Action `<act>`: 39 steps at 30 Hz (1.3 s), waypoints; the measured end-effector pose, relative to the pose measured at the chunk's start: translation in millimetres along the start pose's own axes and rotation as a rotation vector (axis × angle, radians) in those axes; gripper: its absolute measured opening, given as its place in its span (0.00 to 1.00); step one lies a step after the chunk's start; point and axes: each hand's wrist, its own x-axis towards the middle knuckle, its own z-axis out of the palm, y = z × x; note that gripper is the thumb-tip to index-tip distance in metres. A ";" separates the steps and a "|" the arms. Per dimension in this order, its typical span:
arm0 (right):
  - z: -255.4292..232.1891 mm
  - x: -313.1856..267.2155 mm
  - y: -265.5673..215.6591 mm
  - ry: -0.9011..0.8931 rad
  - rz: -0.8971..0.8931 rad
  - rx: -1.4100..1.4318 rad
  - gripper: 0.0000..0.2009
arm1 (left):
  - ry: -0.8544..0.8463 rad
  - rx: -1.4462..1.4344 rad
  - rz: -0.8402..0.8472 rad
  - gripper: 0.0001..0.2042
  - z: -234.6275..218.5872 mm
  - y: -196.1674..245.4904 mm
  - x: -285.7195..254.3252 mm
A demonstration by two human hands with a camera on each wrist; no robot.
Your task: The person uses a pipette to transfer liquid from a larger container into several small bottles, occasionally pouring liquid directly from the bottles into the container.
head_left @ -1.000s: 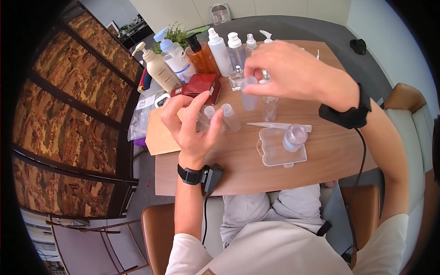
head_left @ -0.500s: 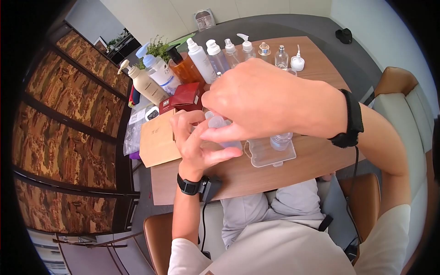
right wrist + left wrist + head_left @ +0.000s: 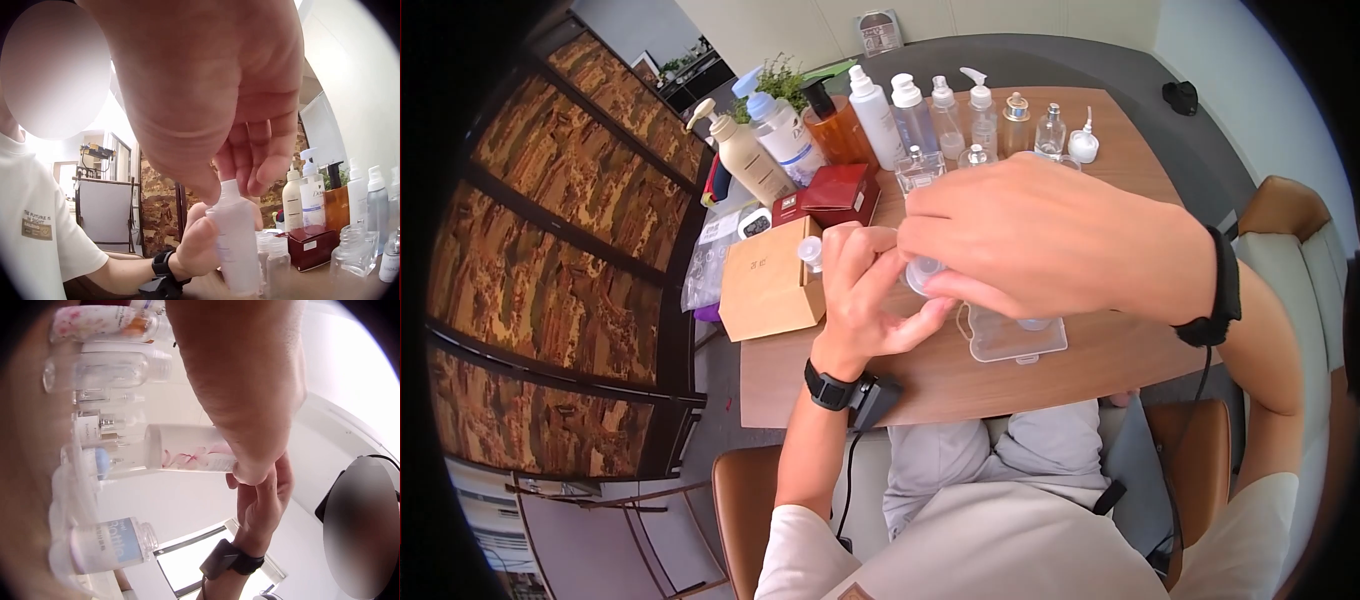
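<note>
A frosted bottle printed with pink flowers (image 3: 190, 450) stands roughly upright between my two hands over the table. My left hand (image 3: 865, 295) grips its body, with the thumb along its side in the right wrist view. From above, my right hand (image 3: 1040, 245) pinches the white neck at the top of the bottle (image 3: 237, 244) between thumb and fingers; its back hides much of the bottle in the head view. Small clear bottles (image 3: 277, 259) stand just behind. A clear jar with a blue label (image 3: 109, 545) sits on a transparent plastic case (image 3: 1022, 347).
Pump and spray bottles (image 3: 875, 115) line the table's back edge, with small perfume bottles (image 3: 1050, 130) farther right. Dark red boxes (image 3: 840, 195) and a brown cardboard box (image 3: 770, 285) lie at the left. Plastic packaging (image 3: 708, 265) lies beyond the cardboard box.
My right hand has carried the frosted bottle leftward and down to my left hand. The left hand, earlier raised with spread fingers, has moved slightly right and now grips the bottle.
</note>
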 end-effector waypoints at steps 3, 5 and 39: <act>7.2 -2.6 4.5 0.123 -0.099 0.049 0.12 | -0.031 -0.006 0.004 0.20 0.5 -2.1 -0.8; 6.3 -1.0 2.5 0.181 -0.132 0.079 0.13 | -0.004 -0.012 -0.008 0.21 1.3 -1.9 -1.9; 8.9 -2.4 7.2 0.156 0.023 0.092 0.10 | -0.063 0.048 -0.019 0.22 5.9 -4.0 -6.8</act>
